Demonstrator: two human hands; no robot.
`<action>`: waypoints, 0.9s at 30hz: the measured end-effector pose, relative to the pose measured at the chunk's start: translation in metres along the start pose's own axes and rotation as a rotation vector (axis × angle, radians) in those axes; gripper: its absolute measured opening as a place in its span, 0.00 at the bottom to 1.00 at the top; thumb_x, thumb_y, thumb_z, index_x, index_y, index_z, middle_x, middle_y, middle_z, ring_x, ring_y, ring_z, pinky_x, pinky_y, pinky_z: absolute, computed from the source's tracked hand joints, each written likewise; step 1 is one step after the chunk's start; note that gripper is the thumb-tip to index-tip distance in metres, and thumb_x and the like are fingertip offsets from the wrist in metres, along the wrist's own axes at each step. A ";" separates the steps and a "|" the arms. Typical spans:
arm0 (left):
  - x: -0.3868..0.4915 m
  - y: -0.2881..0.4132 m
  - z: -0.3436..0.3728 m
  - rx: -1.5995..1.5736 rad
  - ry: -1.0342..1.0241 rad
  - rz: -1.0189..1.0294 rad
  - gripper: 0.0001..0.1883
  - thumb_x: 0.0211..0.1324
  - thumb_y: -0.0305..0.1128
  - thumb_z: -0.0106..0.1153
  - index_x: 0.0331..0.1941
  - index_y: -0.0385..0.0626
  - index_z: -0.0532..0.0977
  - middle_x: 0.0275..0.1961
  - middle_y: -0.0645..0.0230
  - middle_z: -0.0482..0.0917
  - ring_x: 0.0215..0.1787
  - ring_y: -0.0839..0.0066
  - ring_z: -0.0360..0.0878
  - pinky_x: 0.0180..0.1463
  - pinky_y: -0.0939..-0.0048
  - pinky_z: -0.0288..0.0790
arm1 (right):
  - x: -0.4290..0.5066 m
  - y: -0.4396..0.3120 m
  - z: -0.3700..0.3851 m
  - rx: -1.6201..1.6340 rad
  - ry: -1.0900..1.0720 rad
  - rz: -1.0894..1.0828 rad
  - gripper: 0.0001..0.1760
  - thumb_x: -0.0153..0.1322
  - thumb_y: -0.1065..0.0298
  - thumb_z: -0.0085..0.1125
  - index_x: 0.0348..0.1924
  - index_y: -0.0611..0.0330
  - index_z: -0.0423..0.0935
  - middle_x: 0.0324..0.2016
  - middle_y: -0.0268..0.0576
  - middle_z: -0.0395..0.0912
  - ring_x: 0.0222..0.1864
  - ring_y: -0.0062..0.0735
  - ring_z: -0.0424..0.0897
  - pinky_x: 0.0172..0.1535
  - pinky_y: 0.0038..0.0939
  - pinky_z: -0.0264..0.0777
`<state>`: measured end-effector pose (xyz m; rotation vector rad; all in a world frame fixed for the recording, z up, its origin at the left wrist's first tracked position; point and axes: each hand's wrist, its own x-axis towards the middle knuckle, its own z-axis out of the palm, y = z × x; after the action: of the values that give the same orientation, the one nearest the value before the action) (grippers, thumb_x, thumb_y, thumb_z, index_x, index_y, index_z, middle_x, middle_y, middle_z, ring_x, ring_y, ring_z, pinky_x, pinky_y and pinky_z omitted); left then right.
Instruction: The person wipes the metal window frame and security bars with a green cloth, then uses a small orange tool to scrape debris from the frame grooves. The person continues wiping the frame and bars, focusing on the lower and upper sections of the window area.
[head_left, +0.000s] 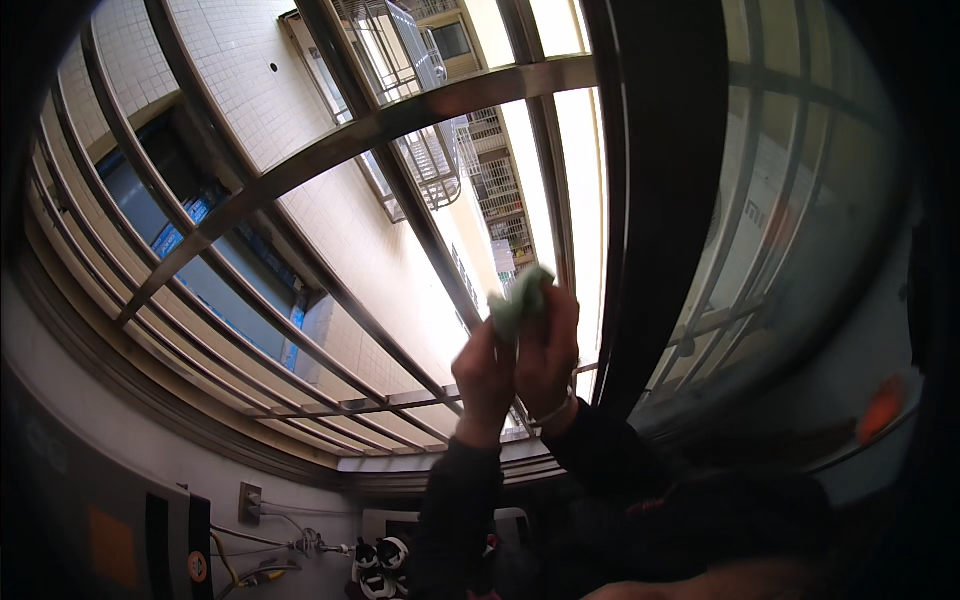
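A pale green cloth (523, 301) is bunched up between both my hands, raised in front of the barred window. My left hand (484, 375) grips its lower left side. On the other side, my right hand (549, 356) closes around the cloth, with a bracelet (553, 414) at the wrist. Blur hides the exact placing of the fingers. Behind the hands run the metal window bars (420, 206); whether hands or cloth touch them I cannot tell.
To the right stand a dark window frame (660, 187) and a reflecting glass pane (795, 225). Low on the left are a grey appliance (120, 517), a wall socket (250, 503) with cables, and a yellow hose (225, 559). Black-and-white shoes (379, 566) lie below my arms.
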<state>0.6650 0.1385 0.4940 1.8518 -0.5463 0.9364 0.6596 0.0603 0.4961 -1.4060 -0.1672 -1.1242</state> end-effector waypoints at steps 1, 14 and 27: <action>0.024 0.007 0.004 -0.060 0.000 0.097 0.12 0.63 0.31 0.60 0.49 0.40 0.78 0.36 0.53 0.83 0.36 0.58 0.85 0.36 0.64 0.77 | 0.013 -0.011 0.007 0.013 0.067 -0.082 0.20 0.75 0.67 0.54 0.59 0.63 0.67 0.52 0.54 0.70 0.54 0.44 0.73 0.54 0.39 0.70; 0.063 -0.018 0.080 -0.096 -0.251 0.077 0.12 0.58 0.37 0.53 0.24 0.44 0.78 0.23 0.55 0.80 0.28 0.55 0.81 0.33 0.60 0.75 | 0.049 -0.010 0.003 -0.575 0.058 -0.550 0.20 0.76 0.62 0.51 0.57 0.62 0.75 0.59 0.50 0.68 0.63 0.45 0.67 0.64 0.40 0.66; -0.379 -0.057 -0.018 -0.685 0.294 -1.239 0.11 0.61 0.30 0.52 0.43 0.39 0.79 0.41 0.67 0.82 0.46 0.74 0.79 0.50 0.69 0.72 | -0.254 0.101 -0.085 -0.075 -1.590 0.171 0.11 0.72 0.70 0.53 0.42 0.59 0.83 0.47 0.47 0.79 0.50 0.45 0.76 0.55 0.38 0.68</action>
<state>0.4688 0.1699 0.1653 1.0432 0.4362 0.1028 0.5567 0.0987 0.2316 -2.0279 -1.0856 0.3551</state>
